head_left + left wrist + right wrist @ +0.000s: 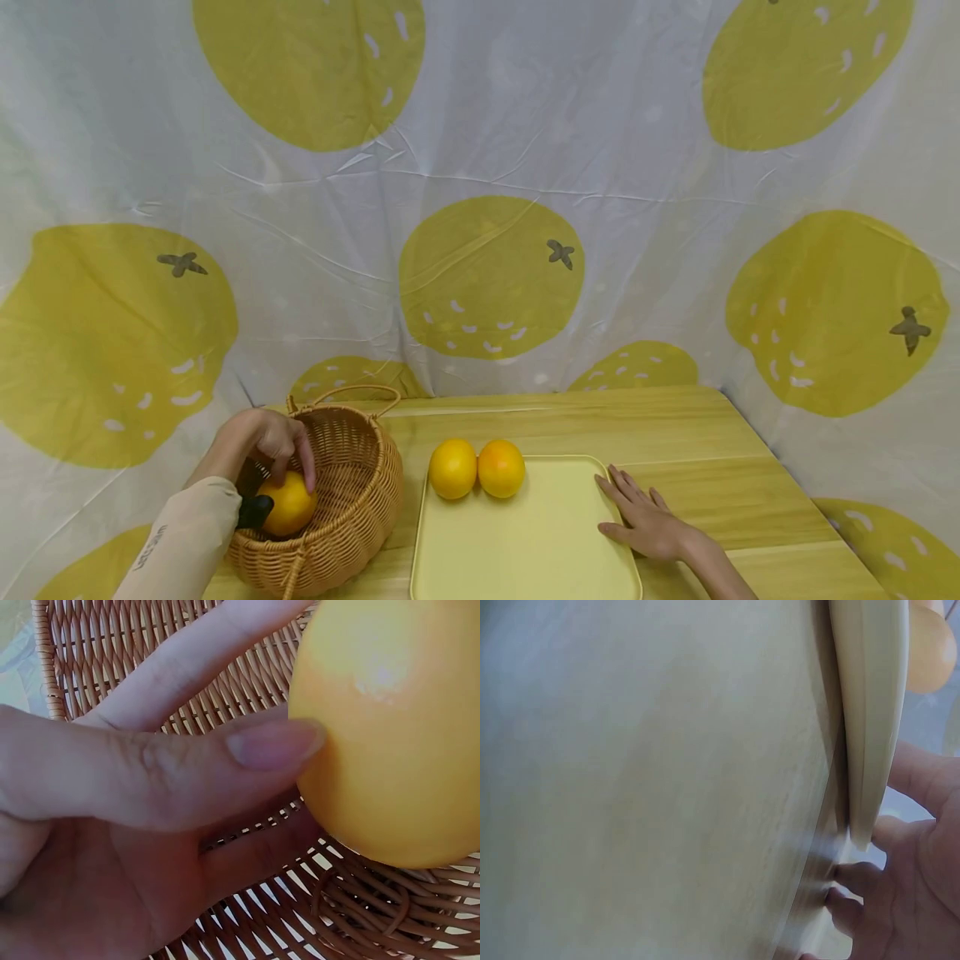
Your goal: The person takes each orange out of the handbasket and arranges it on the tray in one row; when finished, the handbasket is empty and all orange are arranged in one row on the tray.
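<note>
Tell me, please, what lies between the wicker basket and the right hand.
The head view shows a strip of wooden table, then the yellow tray with two oranges near its far-left corner.

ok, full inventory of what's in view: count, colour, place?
Table: 1, light wood, lower frame
Fabric backdrop: count unclear, whitish with yellow fruit print, behind and beside table
Tray: 1, pale yellow, on table
Basket: 1, brown wicker, left of tray
Tray oranges: 2, orange-yellow, far left corner
Basket orange: 1, orange-yellow, inside basket
Sleeve: 1, cream, left forearm
Left hand: 1, bare, gripping basket orange
Right hand: 1, bare, at tray's right edge
</note>
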### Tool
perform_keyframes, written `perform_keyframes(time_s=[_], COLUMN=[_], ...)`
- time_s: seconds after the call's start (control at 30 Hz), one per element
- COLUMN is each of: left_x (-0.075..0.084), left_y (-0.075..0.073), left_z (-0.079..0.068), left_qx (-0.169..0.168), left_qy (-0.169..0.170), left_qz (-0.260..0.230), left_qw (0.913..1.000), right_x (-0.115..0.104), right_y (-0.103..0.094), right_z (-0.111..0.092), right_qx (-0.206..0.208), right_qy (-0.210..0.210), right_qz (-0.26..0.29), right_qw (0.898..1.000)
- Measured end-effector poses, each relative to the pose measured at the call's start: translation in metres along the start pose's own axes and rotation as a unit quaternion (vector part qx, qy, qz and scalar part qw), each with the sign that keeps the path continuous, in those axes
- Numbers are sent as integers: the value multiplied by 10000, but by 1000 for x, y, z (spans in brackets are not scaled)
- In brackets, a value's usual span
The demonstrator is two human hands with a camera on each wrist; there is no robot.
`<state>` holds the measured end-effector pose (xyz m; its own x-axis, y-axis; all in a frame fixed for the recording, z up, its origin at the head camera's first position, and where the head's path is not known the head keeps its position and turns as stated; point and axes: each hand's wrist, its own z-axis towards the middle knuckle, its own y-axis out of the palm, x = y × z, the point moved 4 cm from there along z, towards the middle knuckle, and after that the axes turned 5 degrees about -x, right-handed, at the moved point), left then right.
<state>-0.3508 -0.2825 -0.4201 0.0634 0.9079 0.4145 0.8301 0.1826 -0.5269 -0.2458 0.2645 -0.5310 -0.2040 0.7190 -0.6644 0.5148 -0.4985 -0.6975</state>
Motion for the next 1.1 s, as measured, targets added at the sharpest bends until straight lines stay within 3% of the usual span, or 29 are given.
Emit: perform_keyframes(time_s=[0.27, 0.5, 0.7, 0.93, 1.1], left_x=[-1, 1, 0, -7, -7], left_y=[3, 0, -1, 6, 6], left_z=[3, 4, 7, 7, 9], left_qx=[-256, 40, 11, -109, -238], left_qy=[309, 211, 232, 153, 232], left_qz=[-598, 16, 270, -714, -705], left_qw=[9974, 9998, 9994, 9973, 9970], right_x=[1, 2, 2, 2, 3], right_y=[0, 1, 1, 1, 1], right_z=[1, 1, 1, 1, 1], right_qx=[31, 48, 32, 40, 41], right_qy=[-30, -61, -28, -21, -10], right_qz=[-40, -75, -46, -42, -60], right_qw=[10000, 9999, 10000, 10000, 10000])
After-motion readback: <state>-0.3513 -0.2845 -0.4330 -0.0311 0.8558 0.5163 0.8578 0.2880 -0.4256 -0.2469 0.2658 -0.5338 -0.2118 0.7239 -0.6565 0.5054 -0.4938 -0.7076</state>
